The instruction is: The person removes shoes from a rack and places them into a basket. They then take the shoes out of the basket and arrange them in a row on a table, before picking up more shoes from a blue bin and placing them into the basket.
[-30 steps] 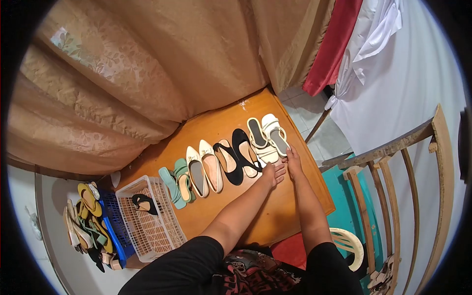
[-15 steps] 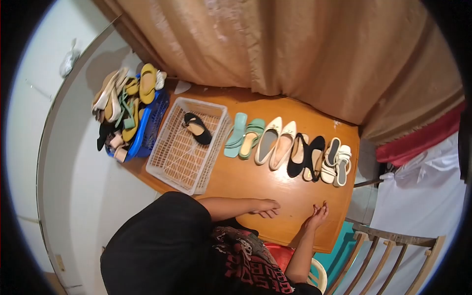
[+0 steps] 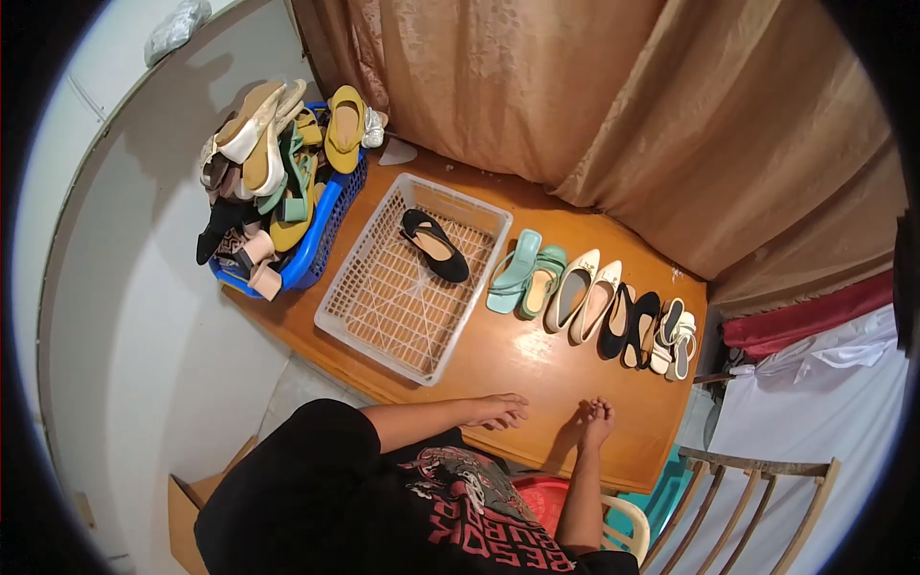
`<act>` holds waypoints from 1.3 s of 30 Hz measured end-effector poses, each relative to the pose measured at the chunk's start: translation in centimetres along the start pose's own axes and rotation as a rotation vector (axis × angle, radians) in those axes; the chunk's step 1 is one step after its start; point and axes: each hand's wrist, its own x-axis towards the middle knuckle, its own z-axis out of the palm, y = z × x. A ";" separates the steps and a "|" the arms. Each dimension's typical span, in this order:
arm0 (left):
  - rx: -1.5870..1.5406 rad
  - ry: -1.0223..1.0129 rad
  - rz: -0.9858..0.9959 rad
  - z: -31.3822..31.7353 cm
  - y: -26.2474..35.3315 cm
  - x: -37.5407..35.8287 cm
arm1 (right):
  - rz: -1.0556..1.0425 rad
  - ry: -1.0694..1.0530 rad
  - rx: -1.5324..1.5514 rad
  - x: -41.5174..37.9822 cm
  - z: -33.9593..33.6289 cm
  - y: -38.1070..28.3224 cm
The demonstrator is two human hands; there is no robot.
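My left hand (image 3: 498, 410) hovers over the near part of the wooden table, palm inward, with its fingers loosely stretched and nothing in them. Further right, my right hand (image 3: 596, 420) is raised with its fingers curled together, holding nothing that I can see. Beyond both hands runs a row of shoes: green sandals (image 3: 517, 276), cream pointed flats (image 3: 596, 305), black slingback shoes (image 3: 616, 326) and white strappy sandals (image 3: 683, 347). One black shoe (image 3: 436, 247) lies alone inside the white plastic crate (image 3: 422, 372), left of the row. Neither hand touches a shoe.
A blue basket (image 3: 316, 235) heaped with several shoes stands at the table's (image 3: 537, 450) left end. Brown curtains (image 3: 479, 86) hang along the far edge. A slatted wooden rack (image 3: 743, 508) and a red seat (image 3: 544, 498) are at the near right.
The view has shifted, so the table contents appear lower and further right. My right hand's fingers have curled in from a more spread pose. The shoes and crate keep their arrangement.
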 end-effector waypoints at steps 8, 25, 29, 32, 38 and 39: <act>0.130 -0.092 0.113 -3.4 5.0 -12.2 | -0.037 -0.039 0.056 -14.4 14.1 1.4; -0.368 0.394 0.599 -17.1 3.0 -24.4 | -0.113 -0.855 0.009 -21.4 30.1 -4.9; -0.432 0.469 0.595 -17.0 2.1 -23.7 | -0.191 -0.915 -0.081 -18.8 31.9 -3.6; -0.535 0.498 0.655 -17.1 1.1 -22.7 | -0.350 -0.970 -0.300 -17.6 33.4 -4.2; -0.654 0.513 0.623 -18.0 0.6 -22.1 | -0.705 -0.811 -0.611 -12.7 39.8 -5.1; -0.647 0.510 0.617 -18.4 0.7 -22.2 | -0.692 -0.721 -0.742 -11.3 41.3 -4.6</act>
